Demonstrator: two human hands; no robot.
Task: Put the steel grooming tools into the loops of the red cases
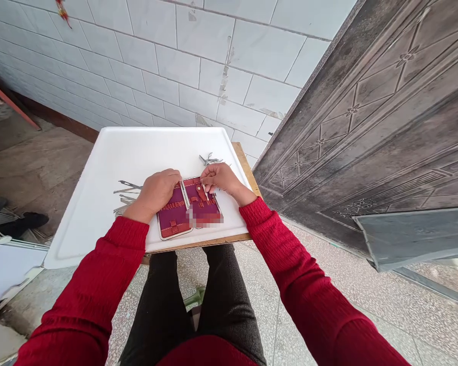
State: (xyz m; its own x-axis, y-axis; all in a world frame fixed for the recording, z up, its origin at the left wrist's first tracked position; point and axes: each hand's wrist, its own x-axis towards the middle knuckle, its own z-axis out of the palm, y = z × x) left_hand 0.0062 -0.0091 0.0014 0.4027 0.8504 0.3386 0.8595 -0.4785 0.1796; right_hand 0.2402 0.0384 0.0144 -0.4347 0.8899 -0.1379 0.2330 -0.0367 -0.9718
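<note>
A manicure case (175, 227) lies open on the white board, with a dark red and purple lining, metal-edged halves and a row of small loops. My left hand (158, 190) grips its upper edge near the middle hinge. Over the right half, my right hand (218, 179) pinches a small silvery tool (206, 192) beside a red snap strap (200, 191); the fingers hide most of it. Several thin metal tools (127, 190) lie left of my left hand, partly covered by it. Beyond my right hand rest metal clippers (209, 159).
The white board (137, 147) sits on a brown wooden or cardboard sheet (244, 157) above my lap. Ahead stands a white tiled wall (198, 35). A dark patterned metal door (351, 112) is close on my right.
</note>
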